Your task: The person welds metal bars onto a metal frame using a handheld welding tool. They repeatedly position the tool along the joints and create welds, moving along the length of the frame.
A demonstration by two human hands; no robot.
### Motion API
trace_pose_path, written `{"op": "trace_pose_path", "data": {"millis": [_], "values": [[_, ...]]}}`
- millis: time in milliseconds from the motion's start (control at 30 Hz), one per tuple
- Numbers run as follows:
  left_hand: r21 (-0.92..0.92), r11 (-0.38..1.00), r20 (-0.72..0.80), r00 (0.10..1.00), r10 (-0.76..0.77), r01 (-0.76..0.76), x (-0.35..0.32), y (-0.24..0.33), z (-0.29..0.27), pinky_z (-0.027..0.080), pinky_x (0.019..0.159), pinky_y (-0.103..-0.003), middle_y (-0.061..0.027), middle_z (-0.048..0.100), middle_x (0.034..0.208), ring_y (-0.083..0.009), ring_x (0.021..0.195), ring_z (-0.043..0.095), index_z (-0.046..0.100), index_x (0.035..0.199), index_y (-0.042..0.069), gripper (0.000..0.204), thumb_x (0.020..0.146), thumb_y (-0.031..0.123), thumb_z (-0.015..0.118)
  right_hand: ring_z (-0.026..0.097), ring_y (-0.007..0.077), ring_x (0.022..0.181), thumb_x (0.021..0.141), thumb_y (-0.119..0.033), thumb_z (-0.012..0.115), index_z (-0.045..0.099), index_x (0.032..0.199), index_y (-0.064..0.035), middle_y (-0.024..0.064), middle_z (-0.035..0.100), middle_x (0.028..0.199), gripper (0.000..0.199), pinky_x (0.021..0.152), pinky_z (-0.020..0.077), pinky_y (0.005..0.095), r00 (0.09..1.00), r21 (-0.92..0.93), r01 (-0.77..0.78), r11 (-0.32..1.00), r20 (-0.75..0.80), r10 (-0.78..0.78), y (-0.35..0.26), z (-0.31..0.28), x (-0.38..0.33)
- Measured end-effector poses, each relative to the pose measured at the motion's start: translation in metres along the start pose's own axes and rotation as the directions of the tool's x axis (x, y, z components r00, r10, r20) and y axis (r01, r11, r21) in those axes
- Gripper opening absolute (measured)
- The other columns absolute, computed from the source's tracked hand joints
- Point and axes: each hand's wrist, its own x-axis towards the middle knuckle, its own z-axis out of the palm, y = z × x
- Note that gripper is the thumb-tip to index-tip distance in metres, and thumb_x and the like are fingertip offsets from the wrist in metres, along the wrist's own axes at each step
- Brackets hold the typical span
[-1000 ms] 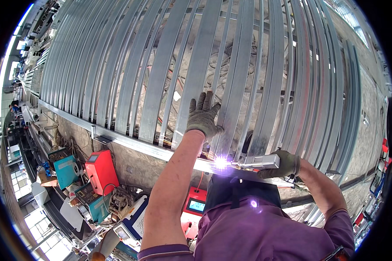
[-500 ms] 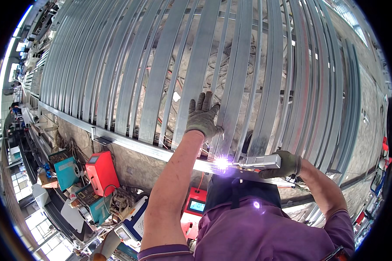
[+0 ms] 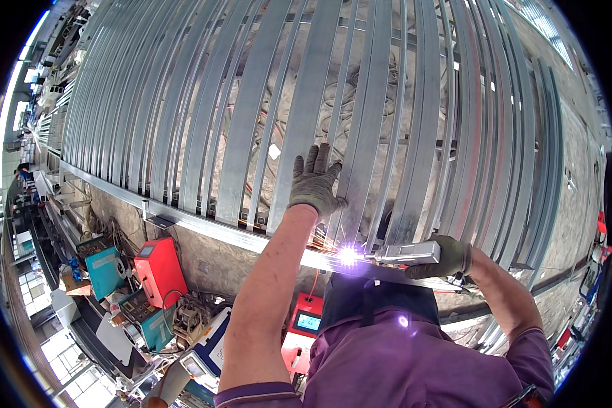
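Nothing moved — left hand [image 3: 315, 182] flat on bars [image 3: 251, 115], torch [image 3: 406, 253] sparking.

The left hand [image 3: 314, 182] is reaching forward, gloved, fingers spread flat. The right hand [image 3: 449, 257] is curling closed, elbow bending outward.

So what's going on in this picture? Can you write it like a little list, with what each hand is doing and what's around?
Left hand: gloved left hand pressed flat, fingers spread, on a metal slat
Right hand: gloved right hand gripping a silver welding torch
Torch tip: bright spark at the long rail under the slats
Work piece: big curved frame of many grey slats
Below left: red machine, teal machine
Clothing: purple shirt
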Motion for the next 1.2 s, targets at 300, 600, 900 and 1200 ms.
{"op": "trace_pose_path", "data": {"millis": [300,600,900,1200], "values": [[0.006,0.999,0.054,0.997,-0.054,0.054,-0.002,0.01,-0.014,0.001,0.145,-0.052,-0.0099,0.003,0.195,-0.0258,0.18,-0.002,0.047,0.177,0.025,0.105,0.089,0.064,0.088,0.083,0.0231,0.111,0.09,-0.055,0.096,0.082,0.137,-0.0134,0.0111,0.087,0.118,0.064,0.098,0.0641,0.0371,0.996,0.045,0.078,0.996,0.036,-0.079,0.017,-0.005,0.004],[-0.001,0.998,0.04,0.998,-0.057,0.057,-0.002,0.004,-0.005,0.003,0.146,-0.05,-0.0114,0.006,0.194,-0.0267,0.18,-0.002,0.05,0.175,0.027,0.103,0.086,0.061,0.091,0.083,0.0229,0.106,0.087,-0.066,0.094,0.082,0.135,-0.0157,0.0106,0.087,0.112,0.071,0.095,0.0647,0.0373,0.994,-0.068,0.088,0.994,0.071,-0.083,0.02,-0.007,0.011],[0.019,0.997,0.092,0.993,-0.081,0.079,0.003,0.002,-0.002,0.001,0.146,-0.05,-0.0121,0.0,0.194,-0.0265,0.179,-0.006,0.049,0.175,0.027,0.105,0.086,0.064,0.091,0.084,0.0377,0.103,0.091,-0.072,0.085,0.083,0.129,-0.0143,0.0177,0.085,0.108,0.069,0.092,0.0662,0.0459,0.971,-0.056,0.234,0.971,-0.04,-0.236,0.018,0.003,-0.008],[-0.001,0.999,0.122,0.991,-0.052,0.052,0.001,0.003,-0.003,-0.003,0.144,-0.053,-0.0142,-0.003,0.194,-0.0297,0.179,-0.01,0.047,0.176,0.019,0.104,0.091,0.065,0.087,0.082,0.0418,0.1,0.094,-0.068,0.082,0.082,0.126,-0.0163,0.015,0.085,0.103,0.061,0.088,0.0663,0.0487,0.956,-0.212,0.251,0.944,-0.1,-0.277,0.021,0.025,-0.015]]}}
